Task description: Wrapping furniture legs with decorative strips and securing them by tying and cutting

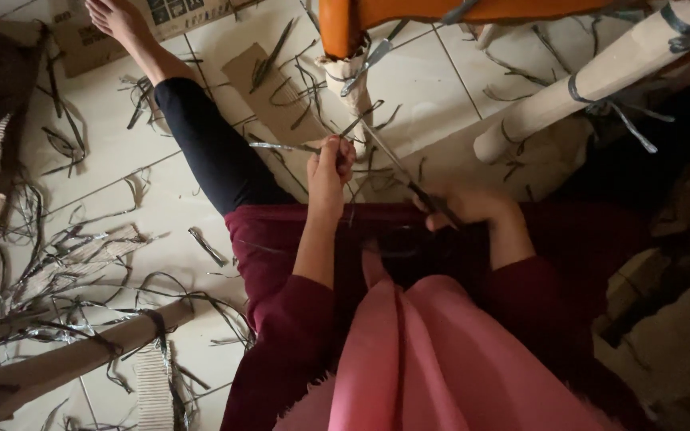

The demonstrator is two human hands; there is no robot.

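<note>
Left hand (pixel 329 164): closed on a strip (pixel 281 147), above the lap.
Right hand (pixel 461 206): closed on a second strip (pixel 393 164) running up to the post (pixel 345 84).
Progress: roll (pixel 600 76) already tied; post binding appears unfinished.
Room: floor (pixel 425 88) littered with scraps; chair (pixel 441 12) overhangs, roll close right.

floor: pale tiles (pixel 433 88), strip litter | furniture: orange chair (pixel 345 20) | light: dim
</note>
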